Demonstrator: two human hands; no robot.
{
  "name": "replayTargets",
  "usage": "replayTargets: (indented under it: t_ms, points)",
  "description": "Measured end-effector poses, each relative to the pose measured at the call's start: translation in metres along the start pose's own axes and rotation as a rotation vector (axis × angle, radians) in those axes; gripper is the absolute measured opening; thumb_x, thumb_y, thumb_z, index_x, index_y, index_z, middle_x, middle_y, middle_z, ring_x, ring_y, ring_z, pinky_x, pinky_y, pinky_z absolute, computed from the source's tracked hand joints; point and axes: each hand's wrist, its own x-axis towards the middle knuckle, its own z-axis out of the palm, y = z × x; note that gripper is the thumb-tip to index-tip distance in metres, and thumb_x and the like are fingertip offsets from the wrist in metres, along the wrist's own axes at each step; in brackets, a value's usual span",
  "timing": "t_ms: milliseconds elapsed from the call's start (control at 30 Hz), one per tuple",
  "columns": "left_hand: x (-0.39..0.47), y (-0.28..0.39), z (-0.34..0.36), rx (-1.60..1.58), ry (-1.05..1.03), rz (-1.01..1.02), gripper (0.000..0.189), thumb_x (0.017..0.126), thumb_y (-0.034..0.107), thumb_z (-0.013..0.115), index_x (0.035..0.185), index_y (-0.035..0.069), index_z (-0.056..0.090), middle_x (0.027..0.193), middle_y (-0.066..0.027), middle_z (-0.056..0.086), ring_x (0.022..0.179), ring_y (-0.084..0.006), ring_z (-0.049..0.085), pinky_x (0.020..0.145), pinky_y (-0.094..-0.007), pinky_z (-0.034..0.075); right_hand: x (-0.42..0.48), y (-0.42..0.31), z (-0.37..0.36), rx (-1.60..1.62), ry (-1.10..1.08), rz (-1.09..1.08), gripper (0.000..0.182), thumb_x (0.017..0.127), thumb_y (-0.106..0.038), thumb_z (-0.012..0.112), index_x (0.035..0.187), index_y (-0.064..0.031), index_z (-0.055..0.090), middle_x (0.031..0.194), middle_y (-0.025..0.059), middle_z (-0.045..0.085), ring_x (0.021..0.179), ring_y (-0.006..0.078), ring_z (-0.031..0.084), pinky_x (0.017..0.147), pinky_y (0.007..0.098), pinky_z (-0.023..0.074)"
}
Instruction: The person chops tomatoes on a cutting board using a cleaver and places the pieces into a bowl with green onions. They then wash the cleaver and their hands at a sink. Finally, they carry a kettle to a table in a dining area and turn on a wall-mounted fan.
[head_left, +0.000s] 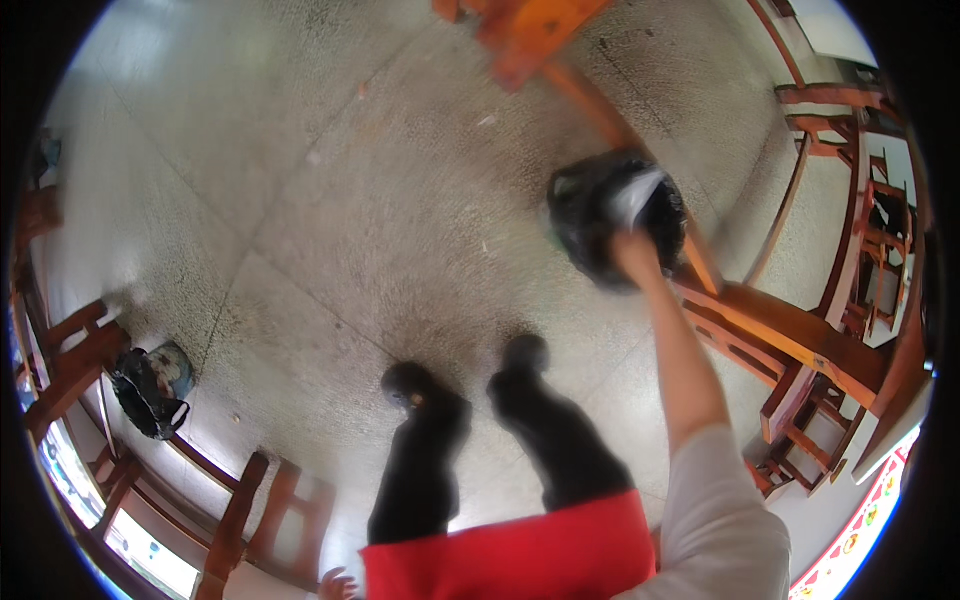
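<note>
My right hand (636, 251) reaches down over a bin lined with a black plastic bag (585, 225). Something white (637, 195), perhaps paper or a cloth, shows just beyond the fingers. Motion blur hides whether the hand grips it or the bag. At the bottom edge, my left hand (337, 585) hangs beside my red apron (517, 551), partly cut off by the frame. Its fingers are loosely bent and apart, with nothing seen in them.
Wooden table and bench legs (780, 337) stand close on the right, and a blurred orange wooden piece (532, 34) is at the top. Another bin with a black bag (146, 394) sits by wooden furniture at left. Small litter (363, 91) dots the speckled floor (315, 247).
</note>
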Motion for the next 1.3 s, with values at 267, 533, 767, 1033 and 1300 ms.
replayTargets:
  t_ms: [267, 533, 767, 1033, 1300]
  points:
    - [-0.033, 0.037, -0.044, -0.110, 0.013, 0.056, 0.035, 0.083, 0.030, 0.045, 0.109, 0.006, 0.045, 0.095, -0.0087, 0.053, 0.079, -0.0174, 0.052, 0.068, -0.0309, 0.043, 0.011, -0.059, -0.062, -0.051, -0.158, 0.166, 0.026, 0.077, -0.027, 0.044, 0.078, -0.0084, 0.061, 0.082, 0.0144, 0.058, 0.080, 0.0308, 0.055, 0.070, 0.0384, 0.0441]
    - [-0.056, 0.162, -0.106, -0.172, -0.089, 0.124, 0.031, 0.080, 0.031, 0.048, 0.105, 0.012, 0.049, 0.084, -0.0064, 0.053, 0.073, -0.0157, 0.052, 0.058, -0.0320, 0.045, -0.135, -0.040, -0.102, 0.045, -0.670, -0.133, 0.023, 0.075, -0.024, 0.049, 0.092, -0.0103, 0.057, 0.093, 0.0110, 0.057, 0.088, 0.0252, 0.053, 0.076, 0.0364, 0.0413]
    - [-0.071, 0.383, -0.138, -0.196, -0.017, 0.540, 0.030, 0.080, 0.027, 0.047, 0.106, 0.012, 0.048, 0.080, -0.0056, 0.055, 0.068, -0.0148, 0.053, 0.053, -0.0302, 0.044, -0.063, -0.194, -0.210, 0.239, -0.486, -0.575, 0.029, 0.080, -0.033, 0.042, 0.080, -0.0095, 0.059, 0.077, 0.0068, 0.060, 0.063, 0.0203, 0.057, 0.059, 0.0327, 0.0445]
    - [-0.078, 0.624, -0.189, -0.113, 0.045, 0.781, 0.023, 0.078, 0.014, 0.046, 0.100, 0.010, 0.052, 0.073, -0.0047, 0.056, 0.061, -0.0118, 0.055, 0.048, -0.0220, 0.042, 0.155, -0.498, -0.363, 0.815, -0.589, -0.496, 0.024, 0.082, -0.023, 0.049, 0.100, -0.0085, 0.055, 0.076, 0.0022, 0.059, 0.065, 0.0103, 0.054, 0.060, 0.0252, 0.0444]
    - [-0.025, 0.811, -0.226, -0.016, 0.110, 0.509, 0.020, 0.080, 0.017, 0.045, 0.096, 0.011, 0.054, 0.069, -0.0031, 0.055, 0.058, -0.0132, 0.053, 0.048, -0.0264, 0.043, 0.335, -0.430, -0.365, 0.512, -0.216, -0.406, 0.023, 0.078, -0.024, 0.048, 0.092, -0.0071, 0.056, 0.079, 0.0064, 0.059, 0.070, 0.0173, 0.055, 0.062, 0.0294, 0.0442]
